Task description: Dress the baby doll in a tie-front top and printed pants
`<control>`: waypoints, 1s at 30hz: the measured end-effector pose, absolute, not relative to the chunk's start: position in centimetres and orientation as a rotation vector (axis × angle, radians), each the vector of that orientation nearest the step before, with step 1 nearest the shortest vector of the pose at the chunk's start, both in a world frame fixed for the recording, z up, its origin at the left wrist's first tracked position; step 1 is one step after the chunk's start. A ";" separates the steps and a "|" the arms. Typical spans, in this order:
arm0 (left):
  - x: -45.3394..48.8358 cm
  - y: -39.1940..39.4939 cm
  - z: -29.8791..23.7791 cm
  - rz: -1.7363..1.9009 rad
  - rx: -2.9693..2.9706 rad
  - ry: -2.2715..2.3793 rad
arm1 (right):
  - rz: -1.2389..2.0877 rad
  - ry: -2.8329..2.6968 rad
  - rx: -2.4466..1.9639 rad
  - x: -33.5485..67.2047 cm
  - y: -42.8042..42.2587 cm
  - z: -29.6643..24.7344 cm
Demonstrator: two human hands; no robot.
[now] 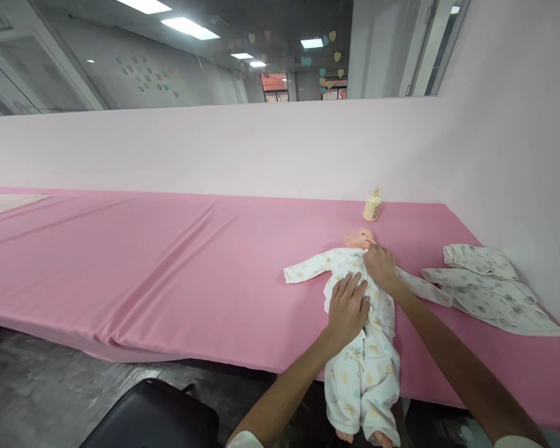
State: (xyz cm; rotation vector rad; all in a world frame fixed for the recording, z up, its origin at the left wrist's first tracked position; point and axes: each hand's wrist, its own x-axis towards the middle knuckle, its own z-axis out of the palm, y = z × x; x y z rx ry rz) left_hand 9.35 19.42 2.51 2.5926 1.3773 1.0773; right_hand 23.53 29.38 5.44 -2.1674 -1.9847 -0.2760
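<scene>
A baby doll (360, 238) in a white printed sleepsuit (364, 367) lies on its back on the pink-covered table (168, 267), feet hanging over the near edge. My left hand (348, 306) rests flat on the doll's belly, fingers stretched out. My right hand (379, 266) is on the doll's chest just below the chin, fingers curled onto the sleepsuit's collar; whether it pinches the cloth is hidden.
A small cream bottle (372, 206) stands by the pink wall behind the doll. A second printed garment (488, 289) lies spread at the right near the side wall. A black chair seat (154, 417) sits below the table's near edge.
</scene>
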 end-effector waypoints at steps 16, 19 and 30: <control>9.4 19.4 2.6 1.086 2.610 1.378 | -0.232 -1.971 -2.192 23.4 29.1 5.7; 9.4 19.3 2.6 1.091 2.606 1.375 | -0.228 -1.956 -2.193 23.3 29.0 5.7; 9.3 19.4 2.4 1.091 2.612 1.377 | -0.203 -1.937 -2.202 23.3 28.9 5.7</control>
